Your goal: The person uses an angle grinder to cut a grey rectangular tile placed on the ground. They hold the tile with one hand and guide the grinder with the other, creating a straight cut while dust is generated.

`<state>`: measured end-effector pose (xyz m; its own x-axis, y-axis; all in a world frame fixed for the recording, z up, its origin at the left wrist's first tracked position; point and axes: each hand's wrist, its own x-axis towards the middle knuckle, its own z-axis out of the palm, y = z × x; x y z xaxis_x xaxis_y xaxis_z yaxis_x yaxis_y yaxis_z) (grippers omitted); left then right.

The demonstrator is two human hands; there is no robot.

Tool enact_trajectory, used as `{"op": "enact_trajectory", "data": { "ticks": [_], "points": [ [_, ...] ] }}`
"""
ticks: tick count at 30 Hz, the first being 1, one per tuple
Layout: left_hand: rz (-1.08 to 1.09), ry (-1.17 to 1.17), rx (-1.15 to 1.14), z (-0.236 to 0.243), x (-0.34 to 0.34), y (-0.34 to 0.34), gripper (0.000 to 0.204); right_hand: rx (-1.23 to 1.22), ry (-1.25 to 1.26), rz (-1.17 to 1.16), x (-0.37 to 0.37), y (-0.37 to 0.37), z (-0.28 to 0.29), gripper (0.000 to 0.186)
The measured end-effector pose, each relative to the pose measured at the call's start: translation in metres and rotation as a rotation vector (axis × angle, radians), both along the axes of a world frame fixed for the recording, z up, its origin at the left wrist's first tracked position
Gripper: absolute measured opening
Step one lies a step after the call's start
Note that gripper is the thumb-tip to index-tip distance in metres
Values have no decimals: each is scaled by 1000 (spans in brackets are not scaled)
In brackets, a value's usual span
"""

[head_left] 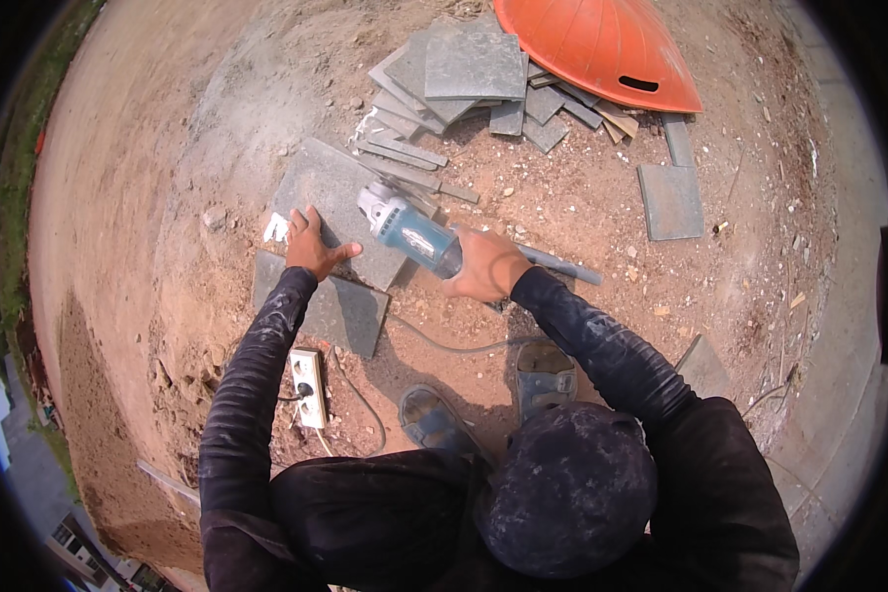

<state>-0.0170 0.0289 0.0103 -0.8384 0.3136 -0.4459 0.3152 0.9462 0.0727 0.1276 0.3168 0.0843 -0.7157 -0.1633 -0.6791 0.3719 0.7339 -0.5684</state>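
Crouched over bare reddish dirt here, with my right hand (483, 264) wrapped tight round the back end of a blue angle grinder (409, 232), fingers curled closed on the body, and the silver head of it pointing off toward ten o'clock. The head sits right over a grey stone slab (331, 192), though I can't tell if the disc is actually touching the stone. My left hand (311, 247) is pressed flat on that same slab just at nine o'clock from the grinder, fingers spread open and thumb sticking out toward the tool, holding nothing, just bearing down. A second grey slab (350, 314) lies underneath, poking out at six o'clock from my left hand. The grinder's cable (454, 345) trails back from under my right hand toward my sandals (543, 375), and a white power strip (309, 387) sits in the dirt at six o'clock from my left forearm with a plug in it. Up at twelve o'clock there's a messy pile of cut tiles (464, 79) and offcuts, with an orange plastic tub (602, 44) tipped over just past it at one o'clock. One loose square tile (671, 200) lies well apart at two o'clock.
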Motion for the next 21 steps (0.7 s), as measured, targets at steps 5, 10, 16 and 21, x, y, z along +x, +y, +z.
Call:
{"op": "enact_trajectory", "data": {
  "ticks": [5, 10, 16, 21],
  "points": [
    [23, -6, 4, -3, -2, -2, 131, 3, 33, -13, 6, 1, -7, 76],
    [26, -3, -6, -2, -1, -1, 131, -2, -15, -7, 9, 5, -1, 76],
    [24, -3, -11, 1, -1, 2, 130, -26, 60, -65, 20, 7, -8, 73],
    [2, 11, -18, 0, -1, 0, 130, -26, 71, -71, 25, 8, -4, 72]
  ]
}}
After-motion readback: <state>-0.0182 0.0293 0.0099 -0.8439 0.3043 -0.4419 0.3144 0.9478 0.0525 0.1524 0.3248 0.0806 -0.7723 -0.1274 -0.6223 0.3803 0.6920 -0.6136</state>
